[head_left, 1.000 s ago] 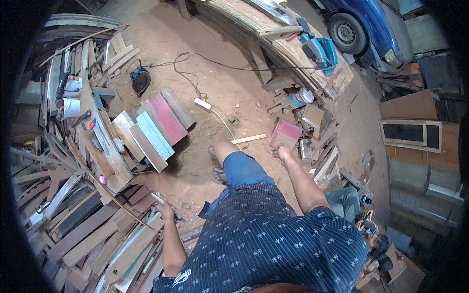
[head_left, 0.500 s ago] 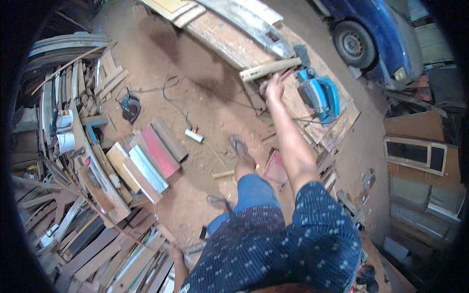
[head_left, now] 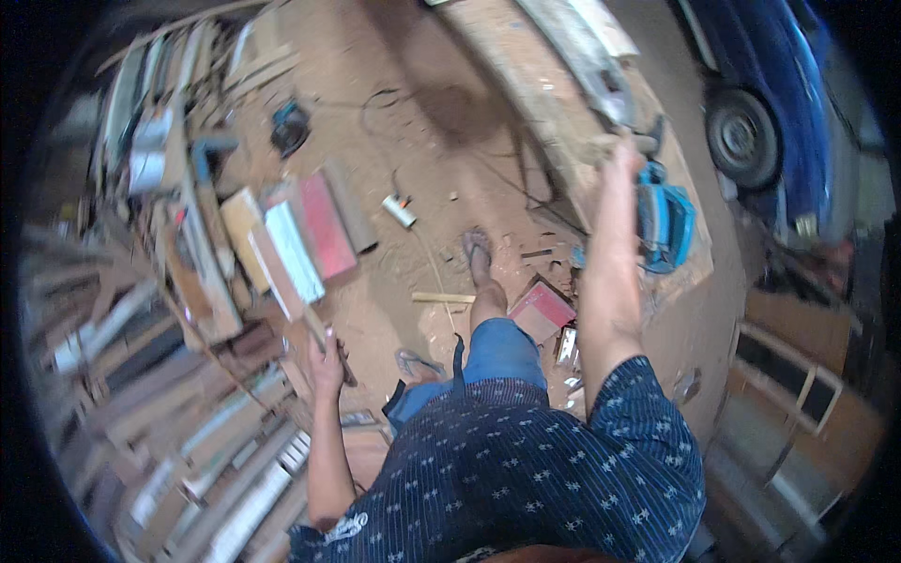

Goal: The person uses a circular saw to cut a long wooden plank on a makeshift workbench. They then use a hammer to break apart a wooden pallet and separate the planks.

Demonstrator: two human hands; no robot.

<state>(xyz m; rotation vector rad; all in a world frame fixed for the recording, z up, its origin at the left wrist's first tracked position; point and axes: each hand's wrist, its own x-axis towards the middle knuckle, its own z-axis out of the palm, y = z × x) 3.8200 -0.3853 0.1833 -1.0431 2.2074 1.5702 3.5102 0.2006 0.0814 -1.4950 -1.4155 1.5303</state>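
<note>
Wood strip (head_left: 314, 325) in the left hand (head_left: 327, 366), fingers curled round it; and there's the right hand (head_left: 622, 158) at a wooden block (head_left: 598, 147), grip too blurred to tell! Power tool (head_left: 666, 225) beside those fingers; buckets (head_left: 147, 171) leftward, contents unclear.

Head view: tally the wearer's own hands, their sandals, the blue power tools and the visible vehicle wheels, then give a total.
Hands: 2
Sandals: 2
Blue power tools: 2
Vehicle wheel: 1
Total: 7
</note>
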